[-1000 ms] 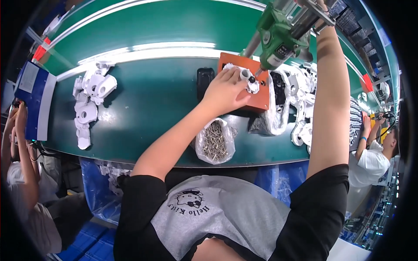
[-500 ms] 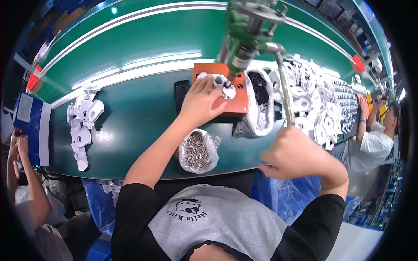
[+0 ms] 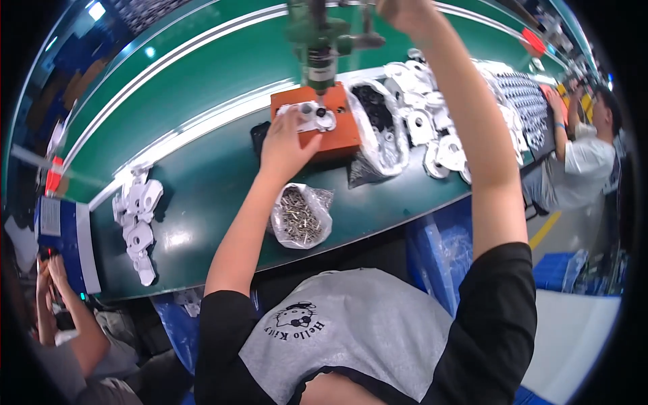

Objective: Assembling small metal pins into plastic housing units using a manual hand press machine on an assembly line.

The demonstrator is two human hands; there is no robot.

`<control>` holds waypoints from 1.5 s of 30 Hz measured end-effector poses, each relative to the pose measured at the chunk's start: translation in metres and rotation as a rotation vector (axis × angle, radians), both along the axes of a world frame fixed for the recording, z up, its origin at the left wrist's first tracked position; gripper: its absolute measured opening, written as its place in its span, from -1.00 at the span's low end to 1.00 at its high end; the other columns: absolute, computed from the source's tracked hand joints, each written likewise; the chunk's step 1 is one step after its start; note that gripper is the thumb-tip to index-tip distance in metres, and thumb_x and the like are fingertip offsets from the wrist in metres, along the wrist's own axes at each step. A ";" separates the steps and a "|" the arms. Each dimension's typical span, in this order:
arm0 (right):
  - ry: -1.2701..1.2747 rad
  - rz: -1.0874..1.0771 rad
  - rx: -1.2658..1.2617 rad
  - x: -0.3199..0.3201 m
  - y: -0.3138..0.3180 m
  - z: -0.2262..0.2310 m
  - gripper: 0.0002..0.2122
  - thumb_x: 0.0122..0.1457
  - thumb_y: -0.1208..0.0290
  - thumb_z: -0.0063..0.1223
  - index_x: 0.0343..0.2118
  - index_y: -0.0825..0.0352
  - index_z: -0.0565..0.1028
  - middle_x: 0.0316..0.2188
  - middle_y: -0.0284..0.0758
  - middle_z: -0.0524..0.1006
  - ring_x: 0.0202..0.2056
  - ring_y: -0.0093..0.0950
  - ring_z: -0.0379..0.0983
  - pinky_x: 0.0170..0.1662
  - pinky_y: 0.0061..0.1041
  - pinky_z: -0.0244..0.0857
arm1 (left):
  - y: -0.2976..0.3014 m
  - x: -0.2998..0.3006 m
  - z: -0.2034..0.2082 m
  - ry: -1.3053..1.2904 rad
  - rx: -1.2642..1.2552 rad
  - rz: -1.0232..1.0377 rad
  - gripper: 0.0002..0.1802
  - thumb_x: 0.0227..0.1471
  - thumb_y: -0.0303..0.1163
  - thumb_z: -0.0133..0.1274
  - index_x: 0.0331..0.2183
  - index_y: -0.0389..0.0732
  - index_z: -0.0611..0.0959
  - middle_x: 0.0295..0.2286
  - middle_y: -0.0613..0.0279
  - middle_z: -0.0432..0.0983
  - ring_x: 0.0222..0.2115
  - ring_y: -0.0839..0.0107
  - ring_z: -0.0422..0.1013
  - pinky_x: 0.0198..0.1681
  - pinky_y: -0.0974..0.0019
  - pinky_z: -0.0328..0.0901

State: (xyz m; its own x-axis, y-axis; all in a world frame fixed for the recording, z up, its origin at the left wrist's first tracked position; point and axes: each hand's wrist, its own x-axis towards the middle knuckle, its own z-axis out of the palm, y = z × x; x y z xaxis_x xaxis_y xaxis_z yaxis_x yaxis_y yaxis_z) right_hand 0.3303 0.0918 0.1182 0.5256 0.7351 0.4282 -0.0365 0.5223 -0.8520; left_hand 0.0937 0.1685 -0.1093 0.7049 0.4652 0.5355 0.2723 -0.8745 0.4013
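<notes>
My left hand (image 3: 287, 143) presses a small white plastic part (image 3: 309, 118) onto an orange fixture block (image 3: 337, 138) on the green belt (image 3: 202, 115). A green hanging power screwdriver (image 3: 319, 44) stands upright over the block, its tip at the white part. My right hand (image 3: 403, 12) is raised at the top edge, just right of the screwdriver's upper end; its grip is cut off by the frame. A clear bag of metal screws (image 3: 300, 217) lies near my left forearm.
A clear bag of dark pieces (image 3: 379, 131) and a heap of white plastic housings (image 3: 439, 131) lie right of the block. More white housings (image 3: 138, 216) lie at the left, beside a blue box (image 3: 59, 236). Co-workers sit far right (image 3: 582, 158) and lower left (image 3: 57, 297).
My right hand rose from low at my right side up to the top of the screwdriver. The screwdriver now stands upright with its tip down on the part. My left hand stayed on the part.
</notes>
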 end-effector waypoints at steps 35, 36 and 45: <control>-1.135 -0.875 -0.884 0.000 -0.136 -0.237 -0.48 0.09 0.37 0.06 0.11 0.46 0.26 0.05 0.12 0.28 0.06 -0.05 0.26 0.10 -0.28 0.15 | 0.100 -0.302 0.007 0.290 -0.116 1.234 -0.25 -0.21 -0.03 0.24 -0.10 -0.39 0.44 -0.14 -0.25 0.34 -0.07 -0.09 0.25 -0.02 -0.02 0.19; -0.989 -0.786 -0.745 -0.002 -0.136 -0.230 -0.54 0.11 0.41 0.04 0.08 0.46 0.29 0.03 0.07 0.31 0.04 -0.13 0.29 0.08 -0.33 0.17 | 0.095 -0.349 -0.015 0.296 0.121 1.395 -0.20 -0.19 0.01 0.21 -0.02 -0.33 0.38 -0.09 -0.23 0.29 -0.03 -0.10 0.21 -0.03 -0.04 0.18; 0.088 -0.315 -0.276 -0.040 -0.142 -0.238 -0.88 0.10 0.59 0.05 -0.33 0.31 0.36 -0.41 -0.44 0.41 -0.34 -0.65 0.35 -0.24 -0.69 0.18 | 0.015 -0.378 -0.047 0.459 -0.066 1.413 -0.32 -0.10 -0.03 0.16 0.00 -0.15 0.36 -0.26 -0.08 0.41 -0.21 -0.05 0.37 -0.15 -0.05 0.21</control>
State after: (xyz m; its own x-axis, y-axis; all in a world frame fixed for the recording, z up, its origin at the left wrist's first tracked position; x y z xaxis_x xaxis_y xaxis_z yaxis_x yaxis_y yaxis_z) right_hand 0.2906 -0.0501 -0.1193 0.7687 0.6134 0.1813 0.0095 0.2724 -0.9621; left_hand -0.2839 0.1836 -0.1559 -0.2422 0.9054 0.3486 0.9701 0.2306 0.0751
